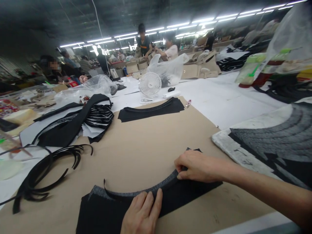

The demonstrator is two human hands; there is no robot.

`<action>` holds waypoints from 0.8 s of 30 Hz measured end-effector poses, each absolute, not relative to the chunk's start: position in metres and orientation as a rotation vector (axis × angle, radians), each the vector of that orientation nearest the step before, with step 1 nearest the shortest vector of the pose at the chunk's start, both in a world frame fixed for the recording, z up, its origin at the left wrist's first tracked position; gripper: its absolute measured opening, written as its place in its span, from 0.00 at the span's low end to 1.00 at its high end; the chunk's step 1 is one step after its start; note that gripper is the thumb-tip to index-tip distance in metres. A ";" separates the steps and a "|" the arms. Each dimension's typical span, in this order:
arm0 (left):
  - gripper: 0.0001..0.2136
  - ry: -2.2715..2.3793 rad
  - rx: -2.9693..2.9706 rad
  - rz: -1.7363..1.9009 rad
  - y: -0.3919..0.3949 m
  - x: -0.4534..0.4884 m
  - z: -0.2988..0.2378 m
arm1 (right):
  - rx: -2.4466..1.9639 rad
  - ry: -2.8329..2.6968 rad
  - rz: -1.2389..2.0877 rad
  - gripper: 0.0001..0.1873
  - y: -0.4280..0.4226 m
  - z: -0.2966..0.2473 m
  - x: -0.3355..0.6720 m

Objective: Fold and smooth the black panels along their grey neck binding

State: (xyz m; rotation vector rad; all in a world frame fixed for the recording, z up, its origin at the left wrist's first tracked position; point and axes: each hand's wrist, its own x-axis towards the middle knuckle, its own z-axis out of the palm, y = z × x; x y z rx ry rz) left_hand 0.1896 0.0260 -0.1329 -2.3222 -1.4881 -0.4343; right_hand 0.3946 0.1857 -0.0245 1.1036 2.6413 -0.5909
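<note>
A curved black fabric piece (107,211) lies on the brown paper sheet (136,146) near the table's front edge, with a grey strip (146,191) along its upper curve. My left hand (142,213) lies flat on the strip's middle, fingers stretched out and pressing down. My right hand (197,167) rests on the strip's right end, fingers curled and pinching its edge.
Loose black strips (41,175) lie at the left. A pile of black and striped pieces (80,122) sits behind them, a black stack (151,110) farther back. A small white fan (149,85), plastic bags, a board of grey pieces (273,136) at right. Other people work far back.
</note>
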 end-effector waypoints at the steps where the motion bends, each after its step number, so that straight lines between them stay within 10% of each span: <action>1: 0.20 -1.488 -2.323 -0.430 0.026 0.190 -0.133 | 1.110 2.643 -0.593 0.03 0.186 -0.027 0.396; 24: 0.18 -1.349 -2.241 -0.456 0.035 0.190 -0.134 | 1.210 2.604 -0.431 0.06 0.180 -0.033 0.390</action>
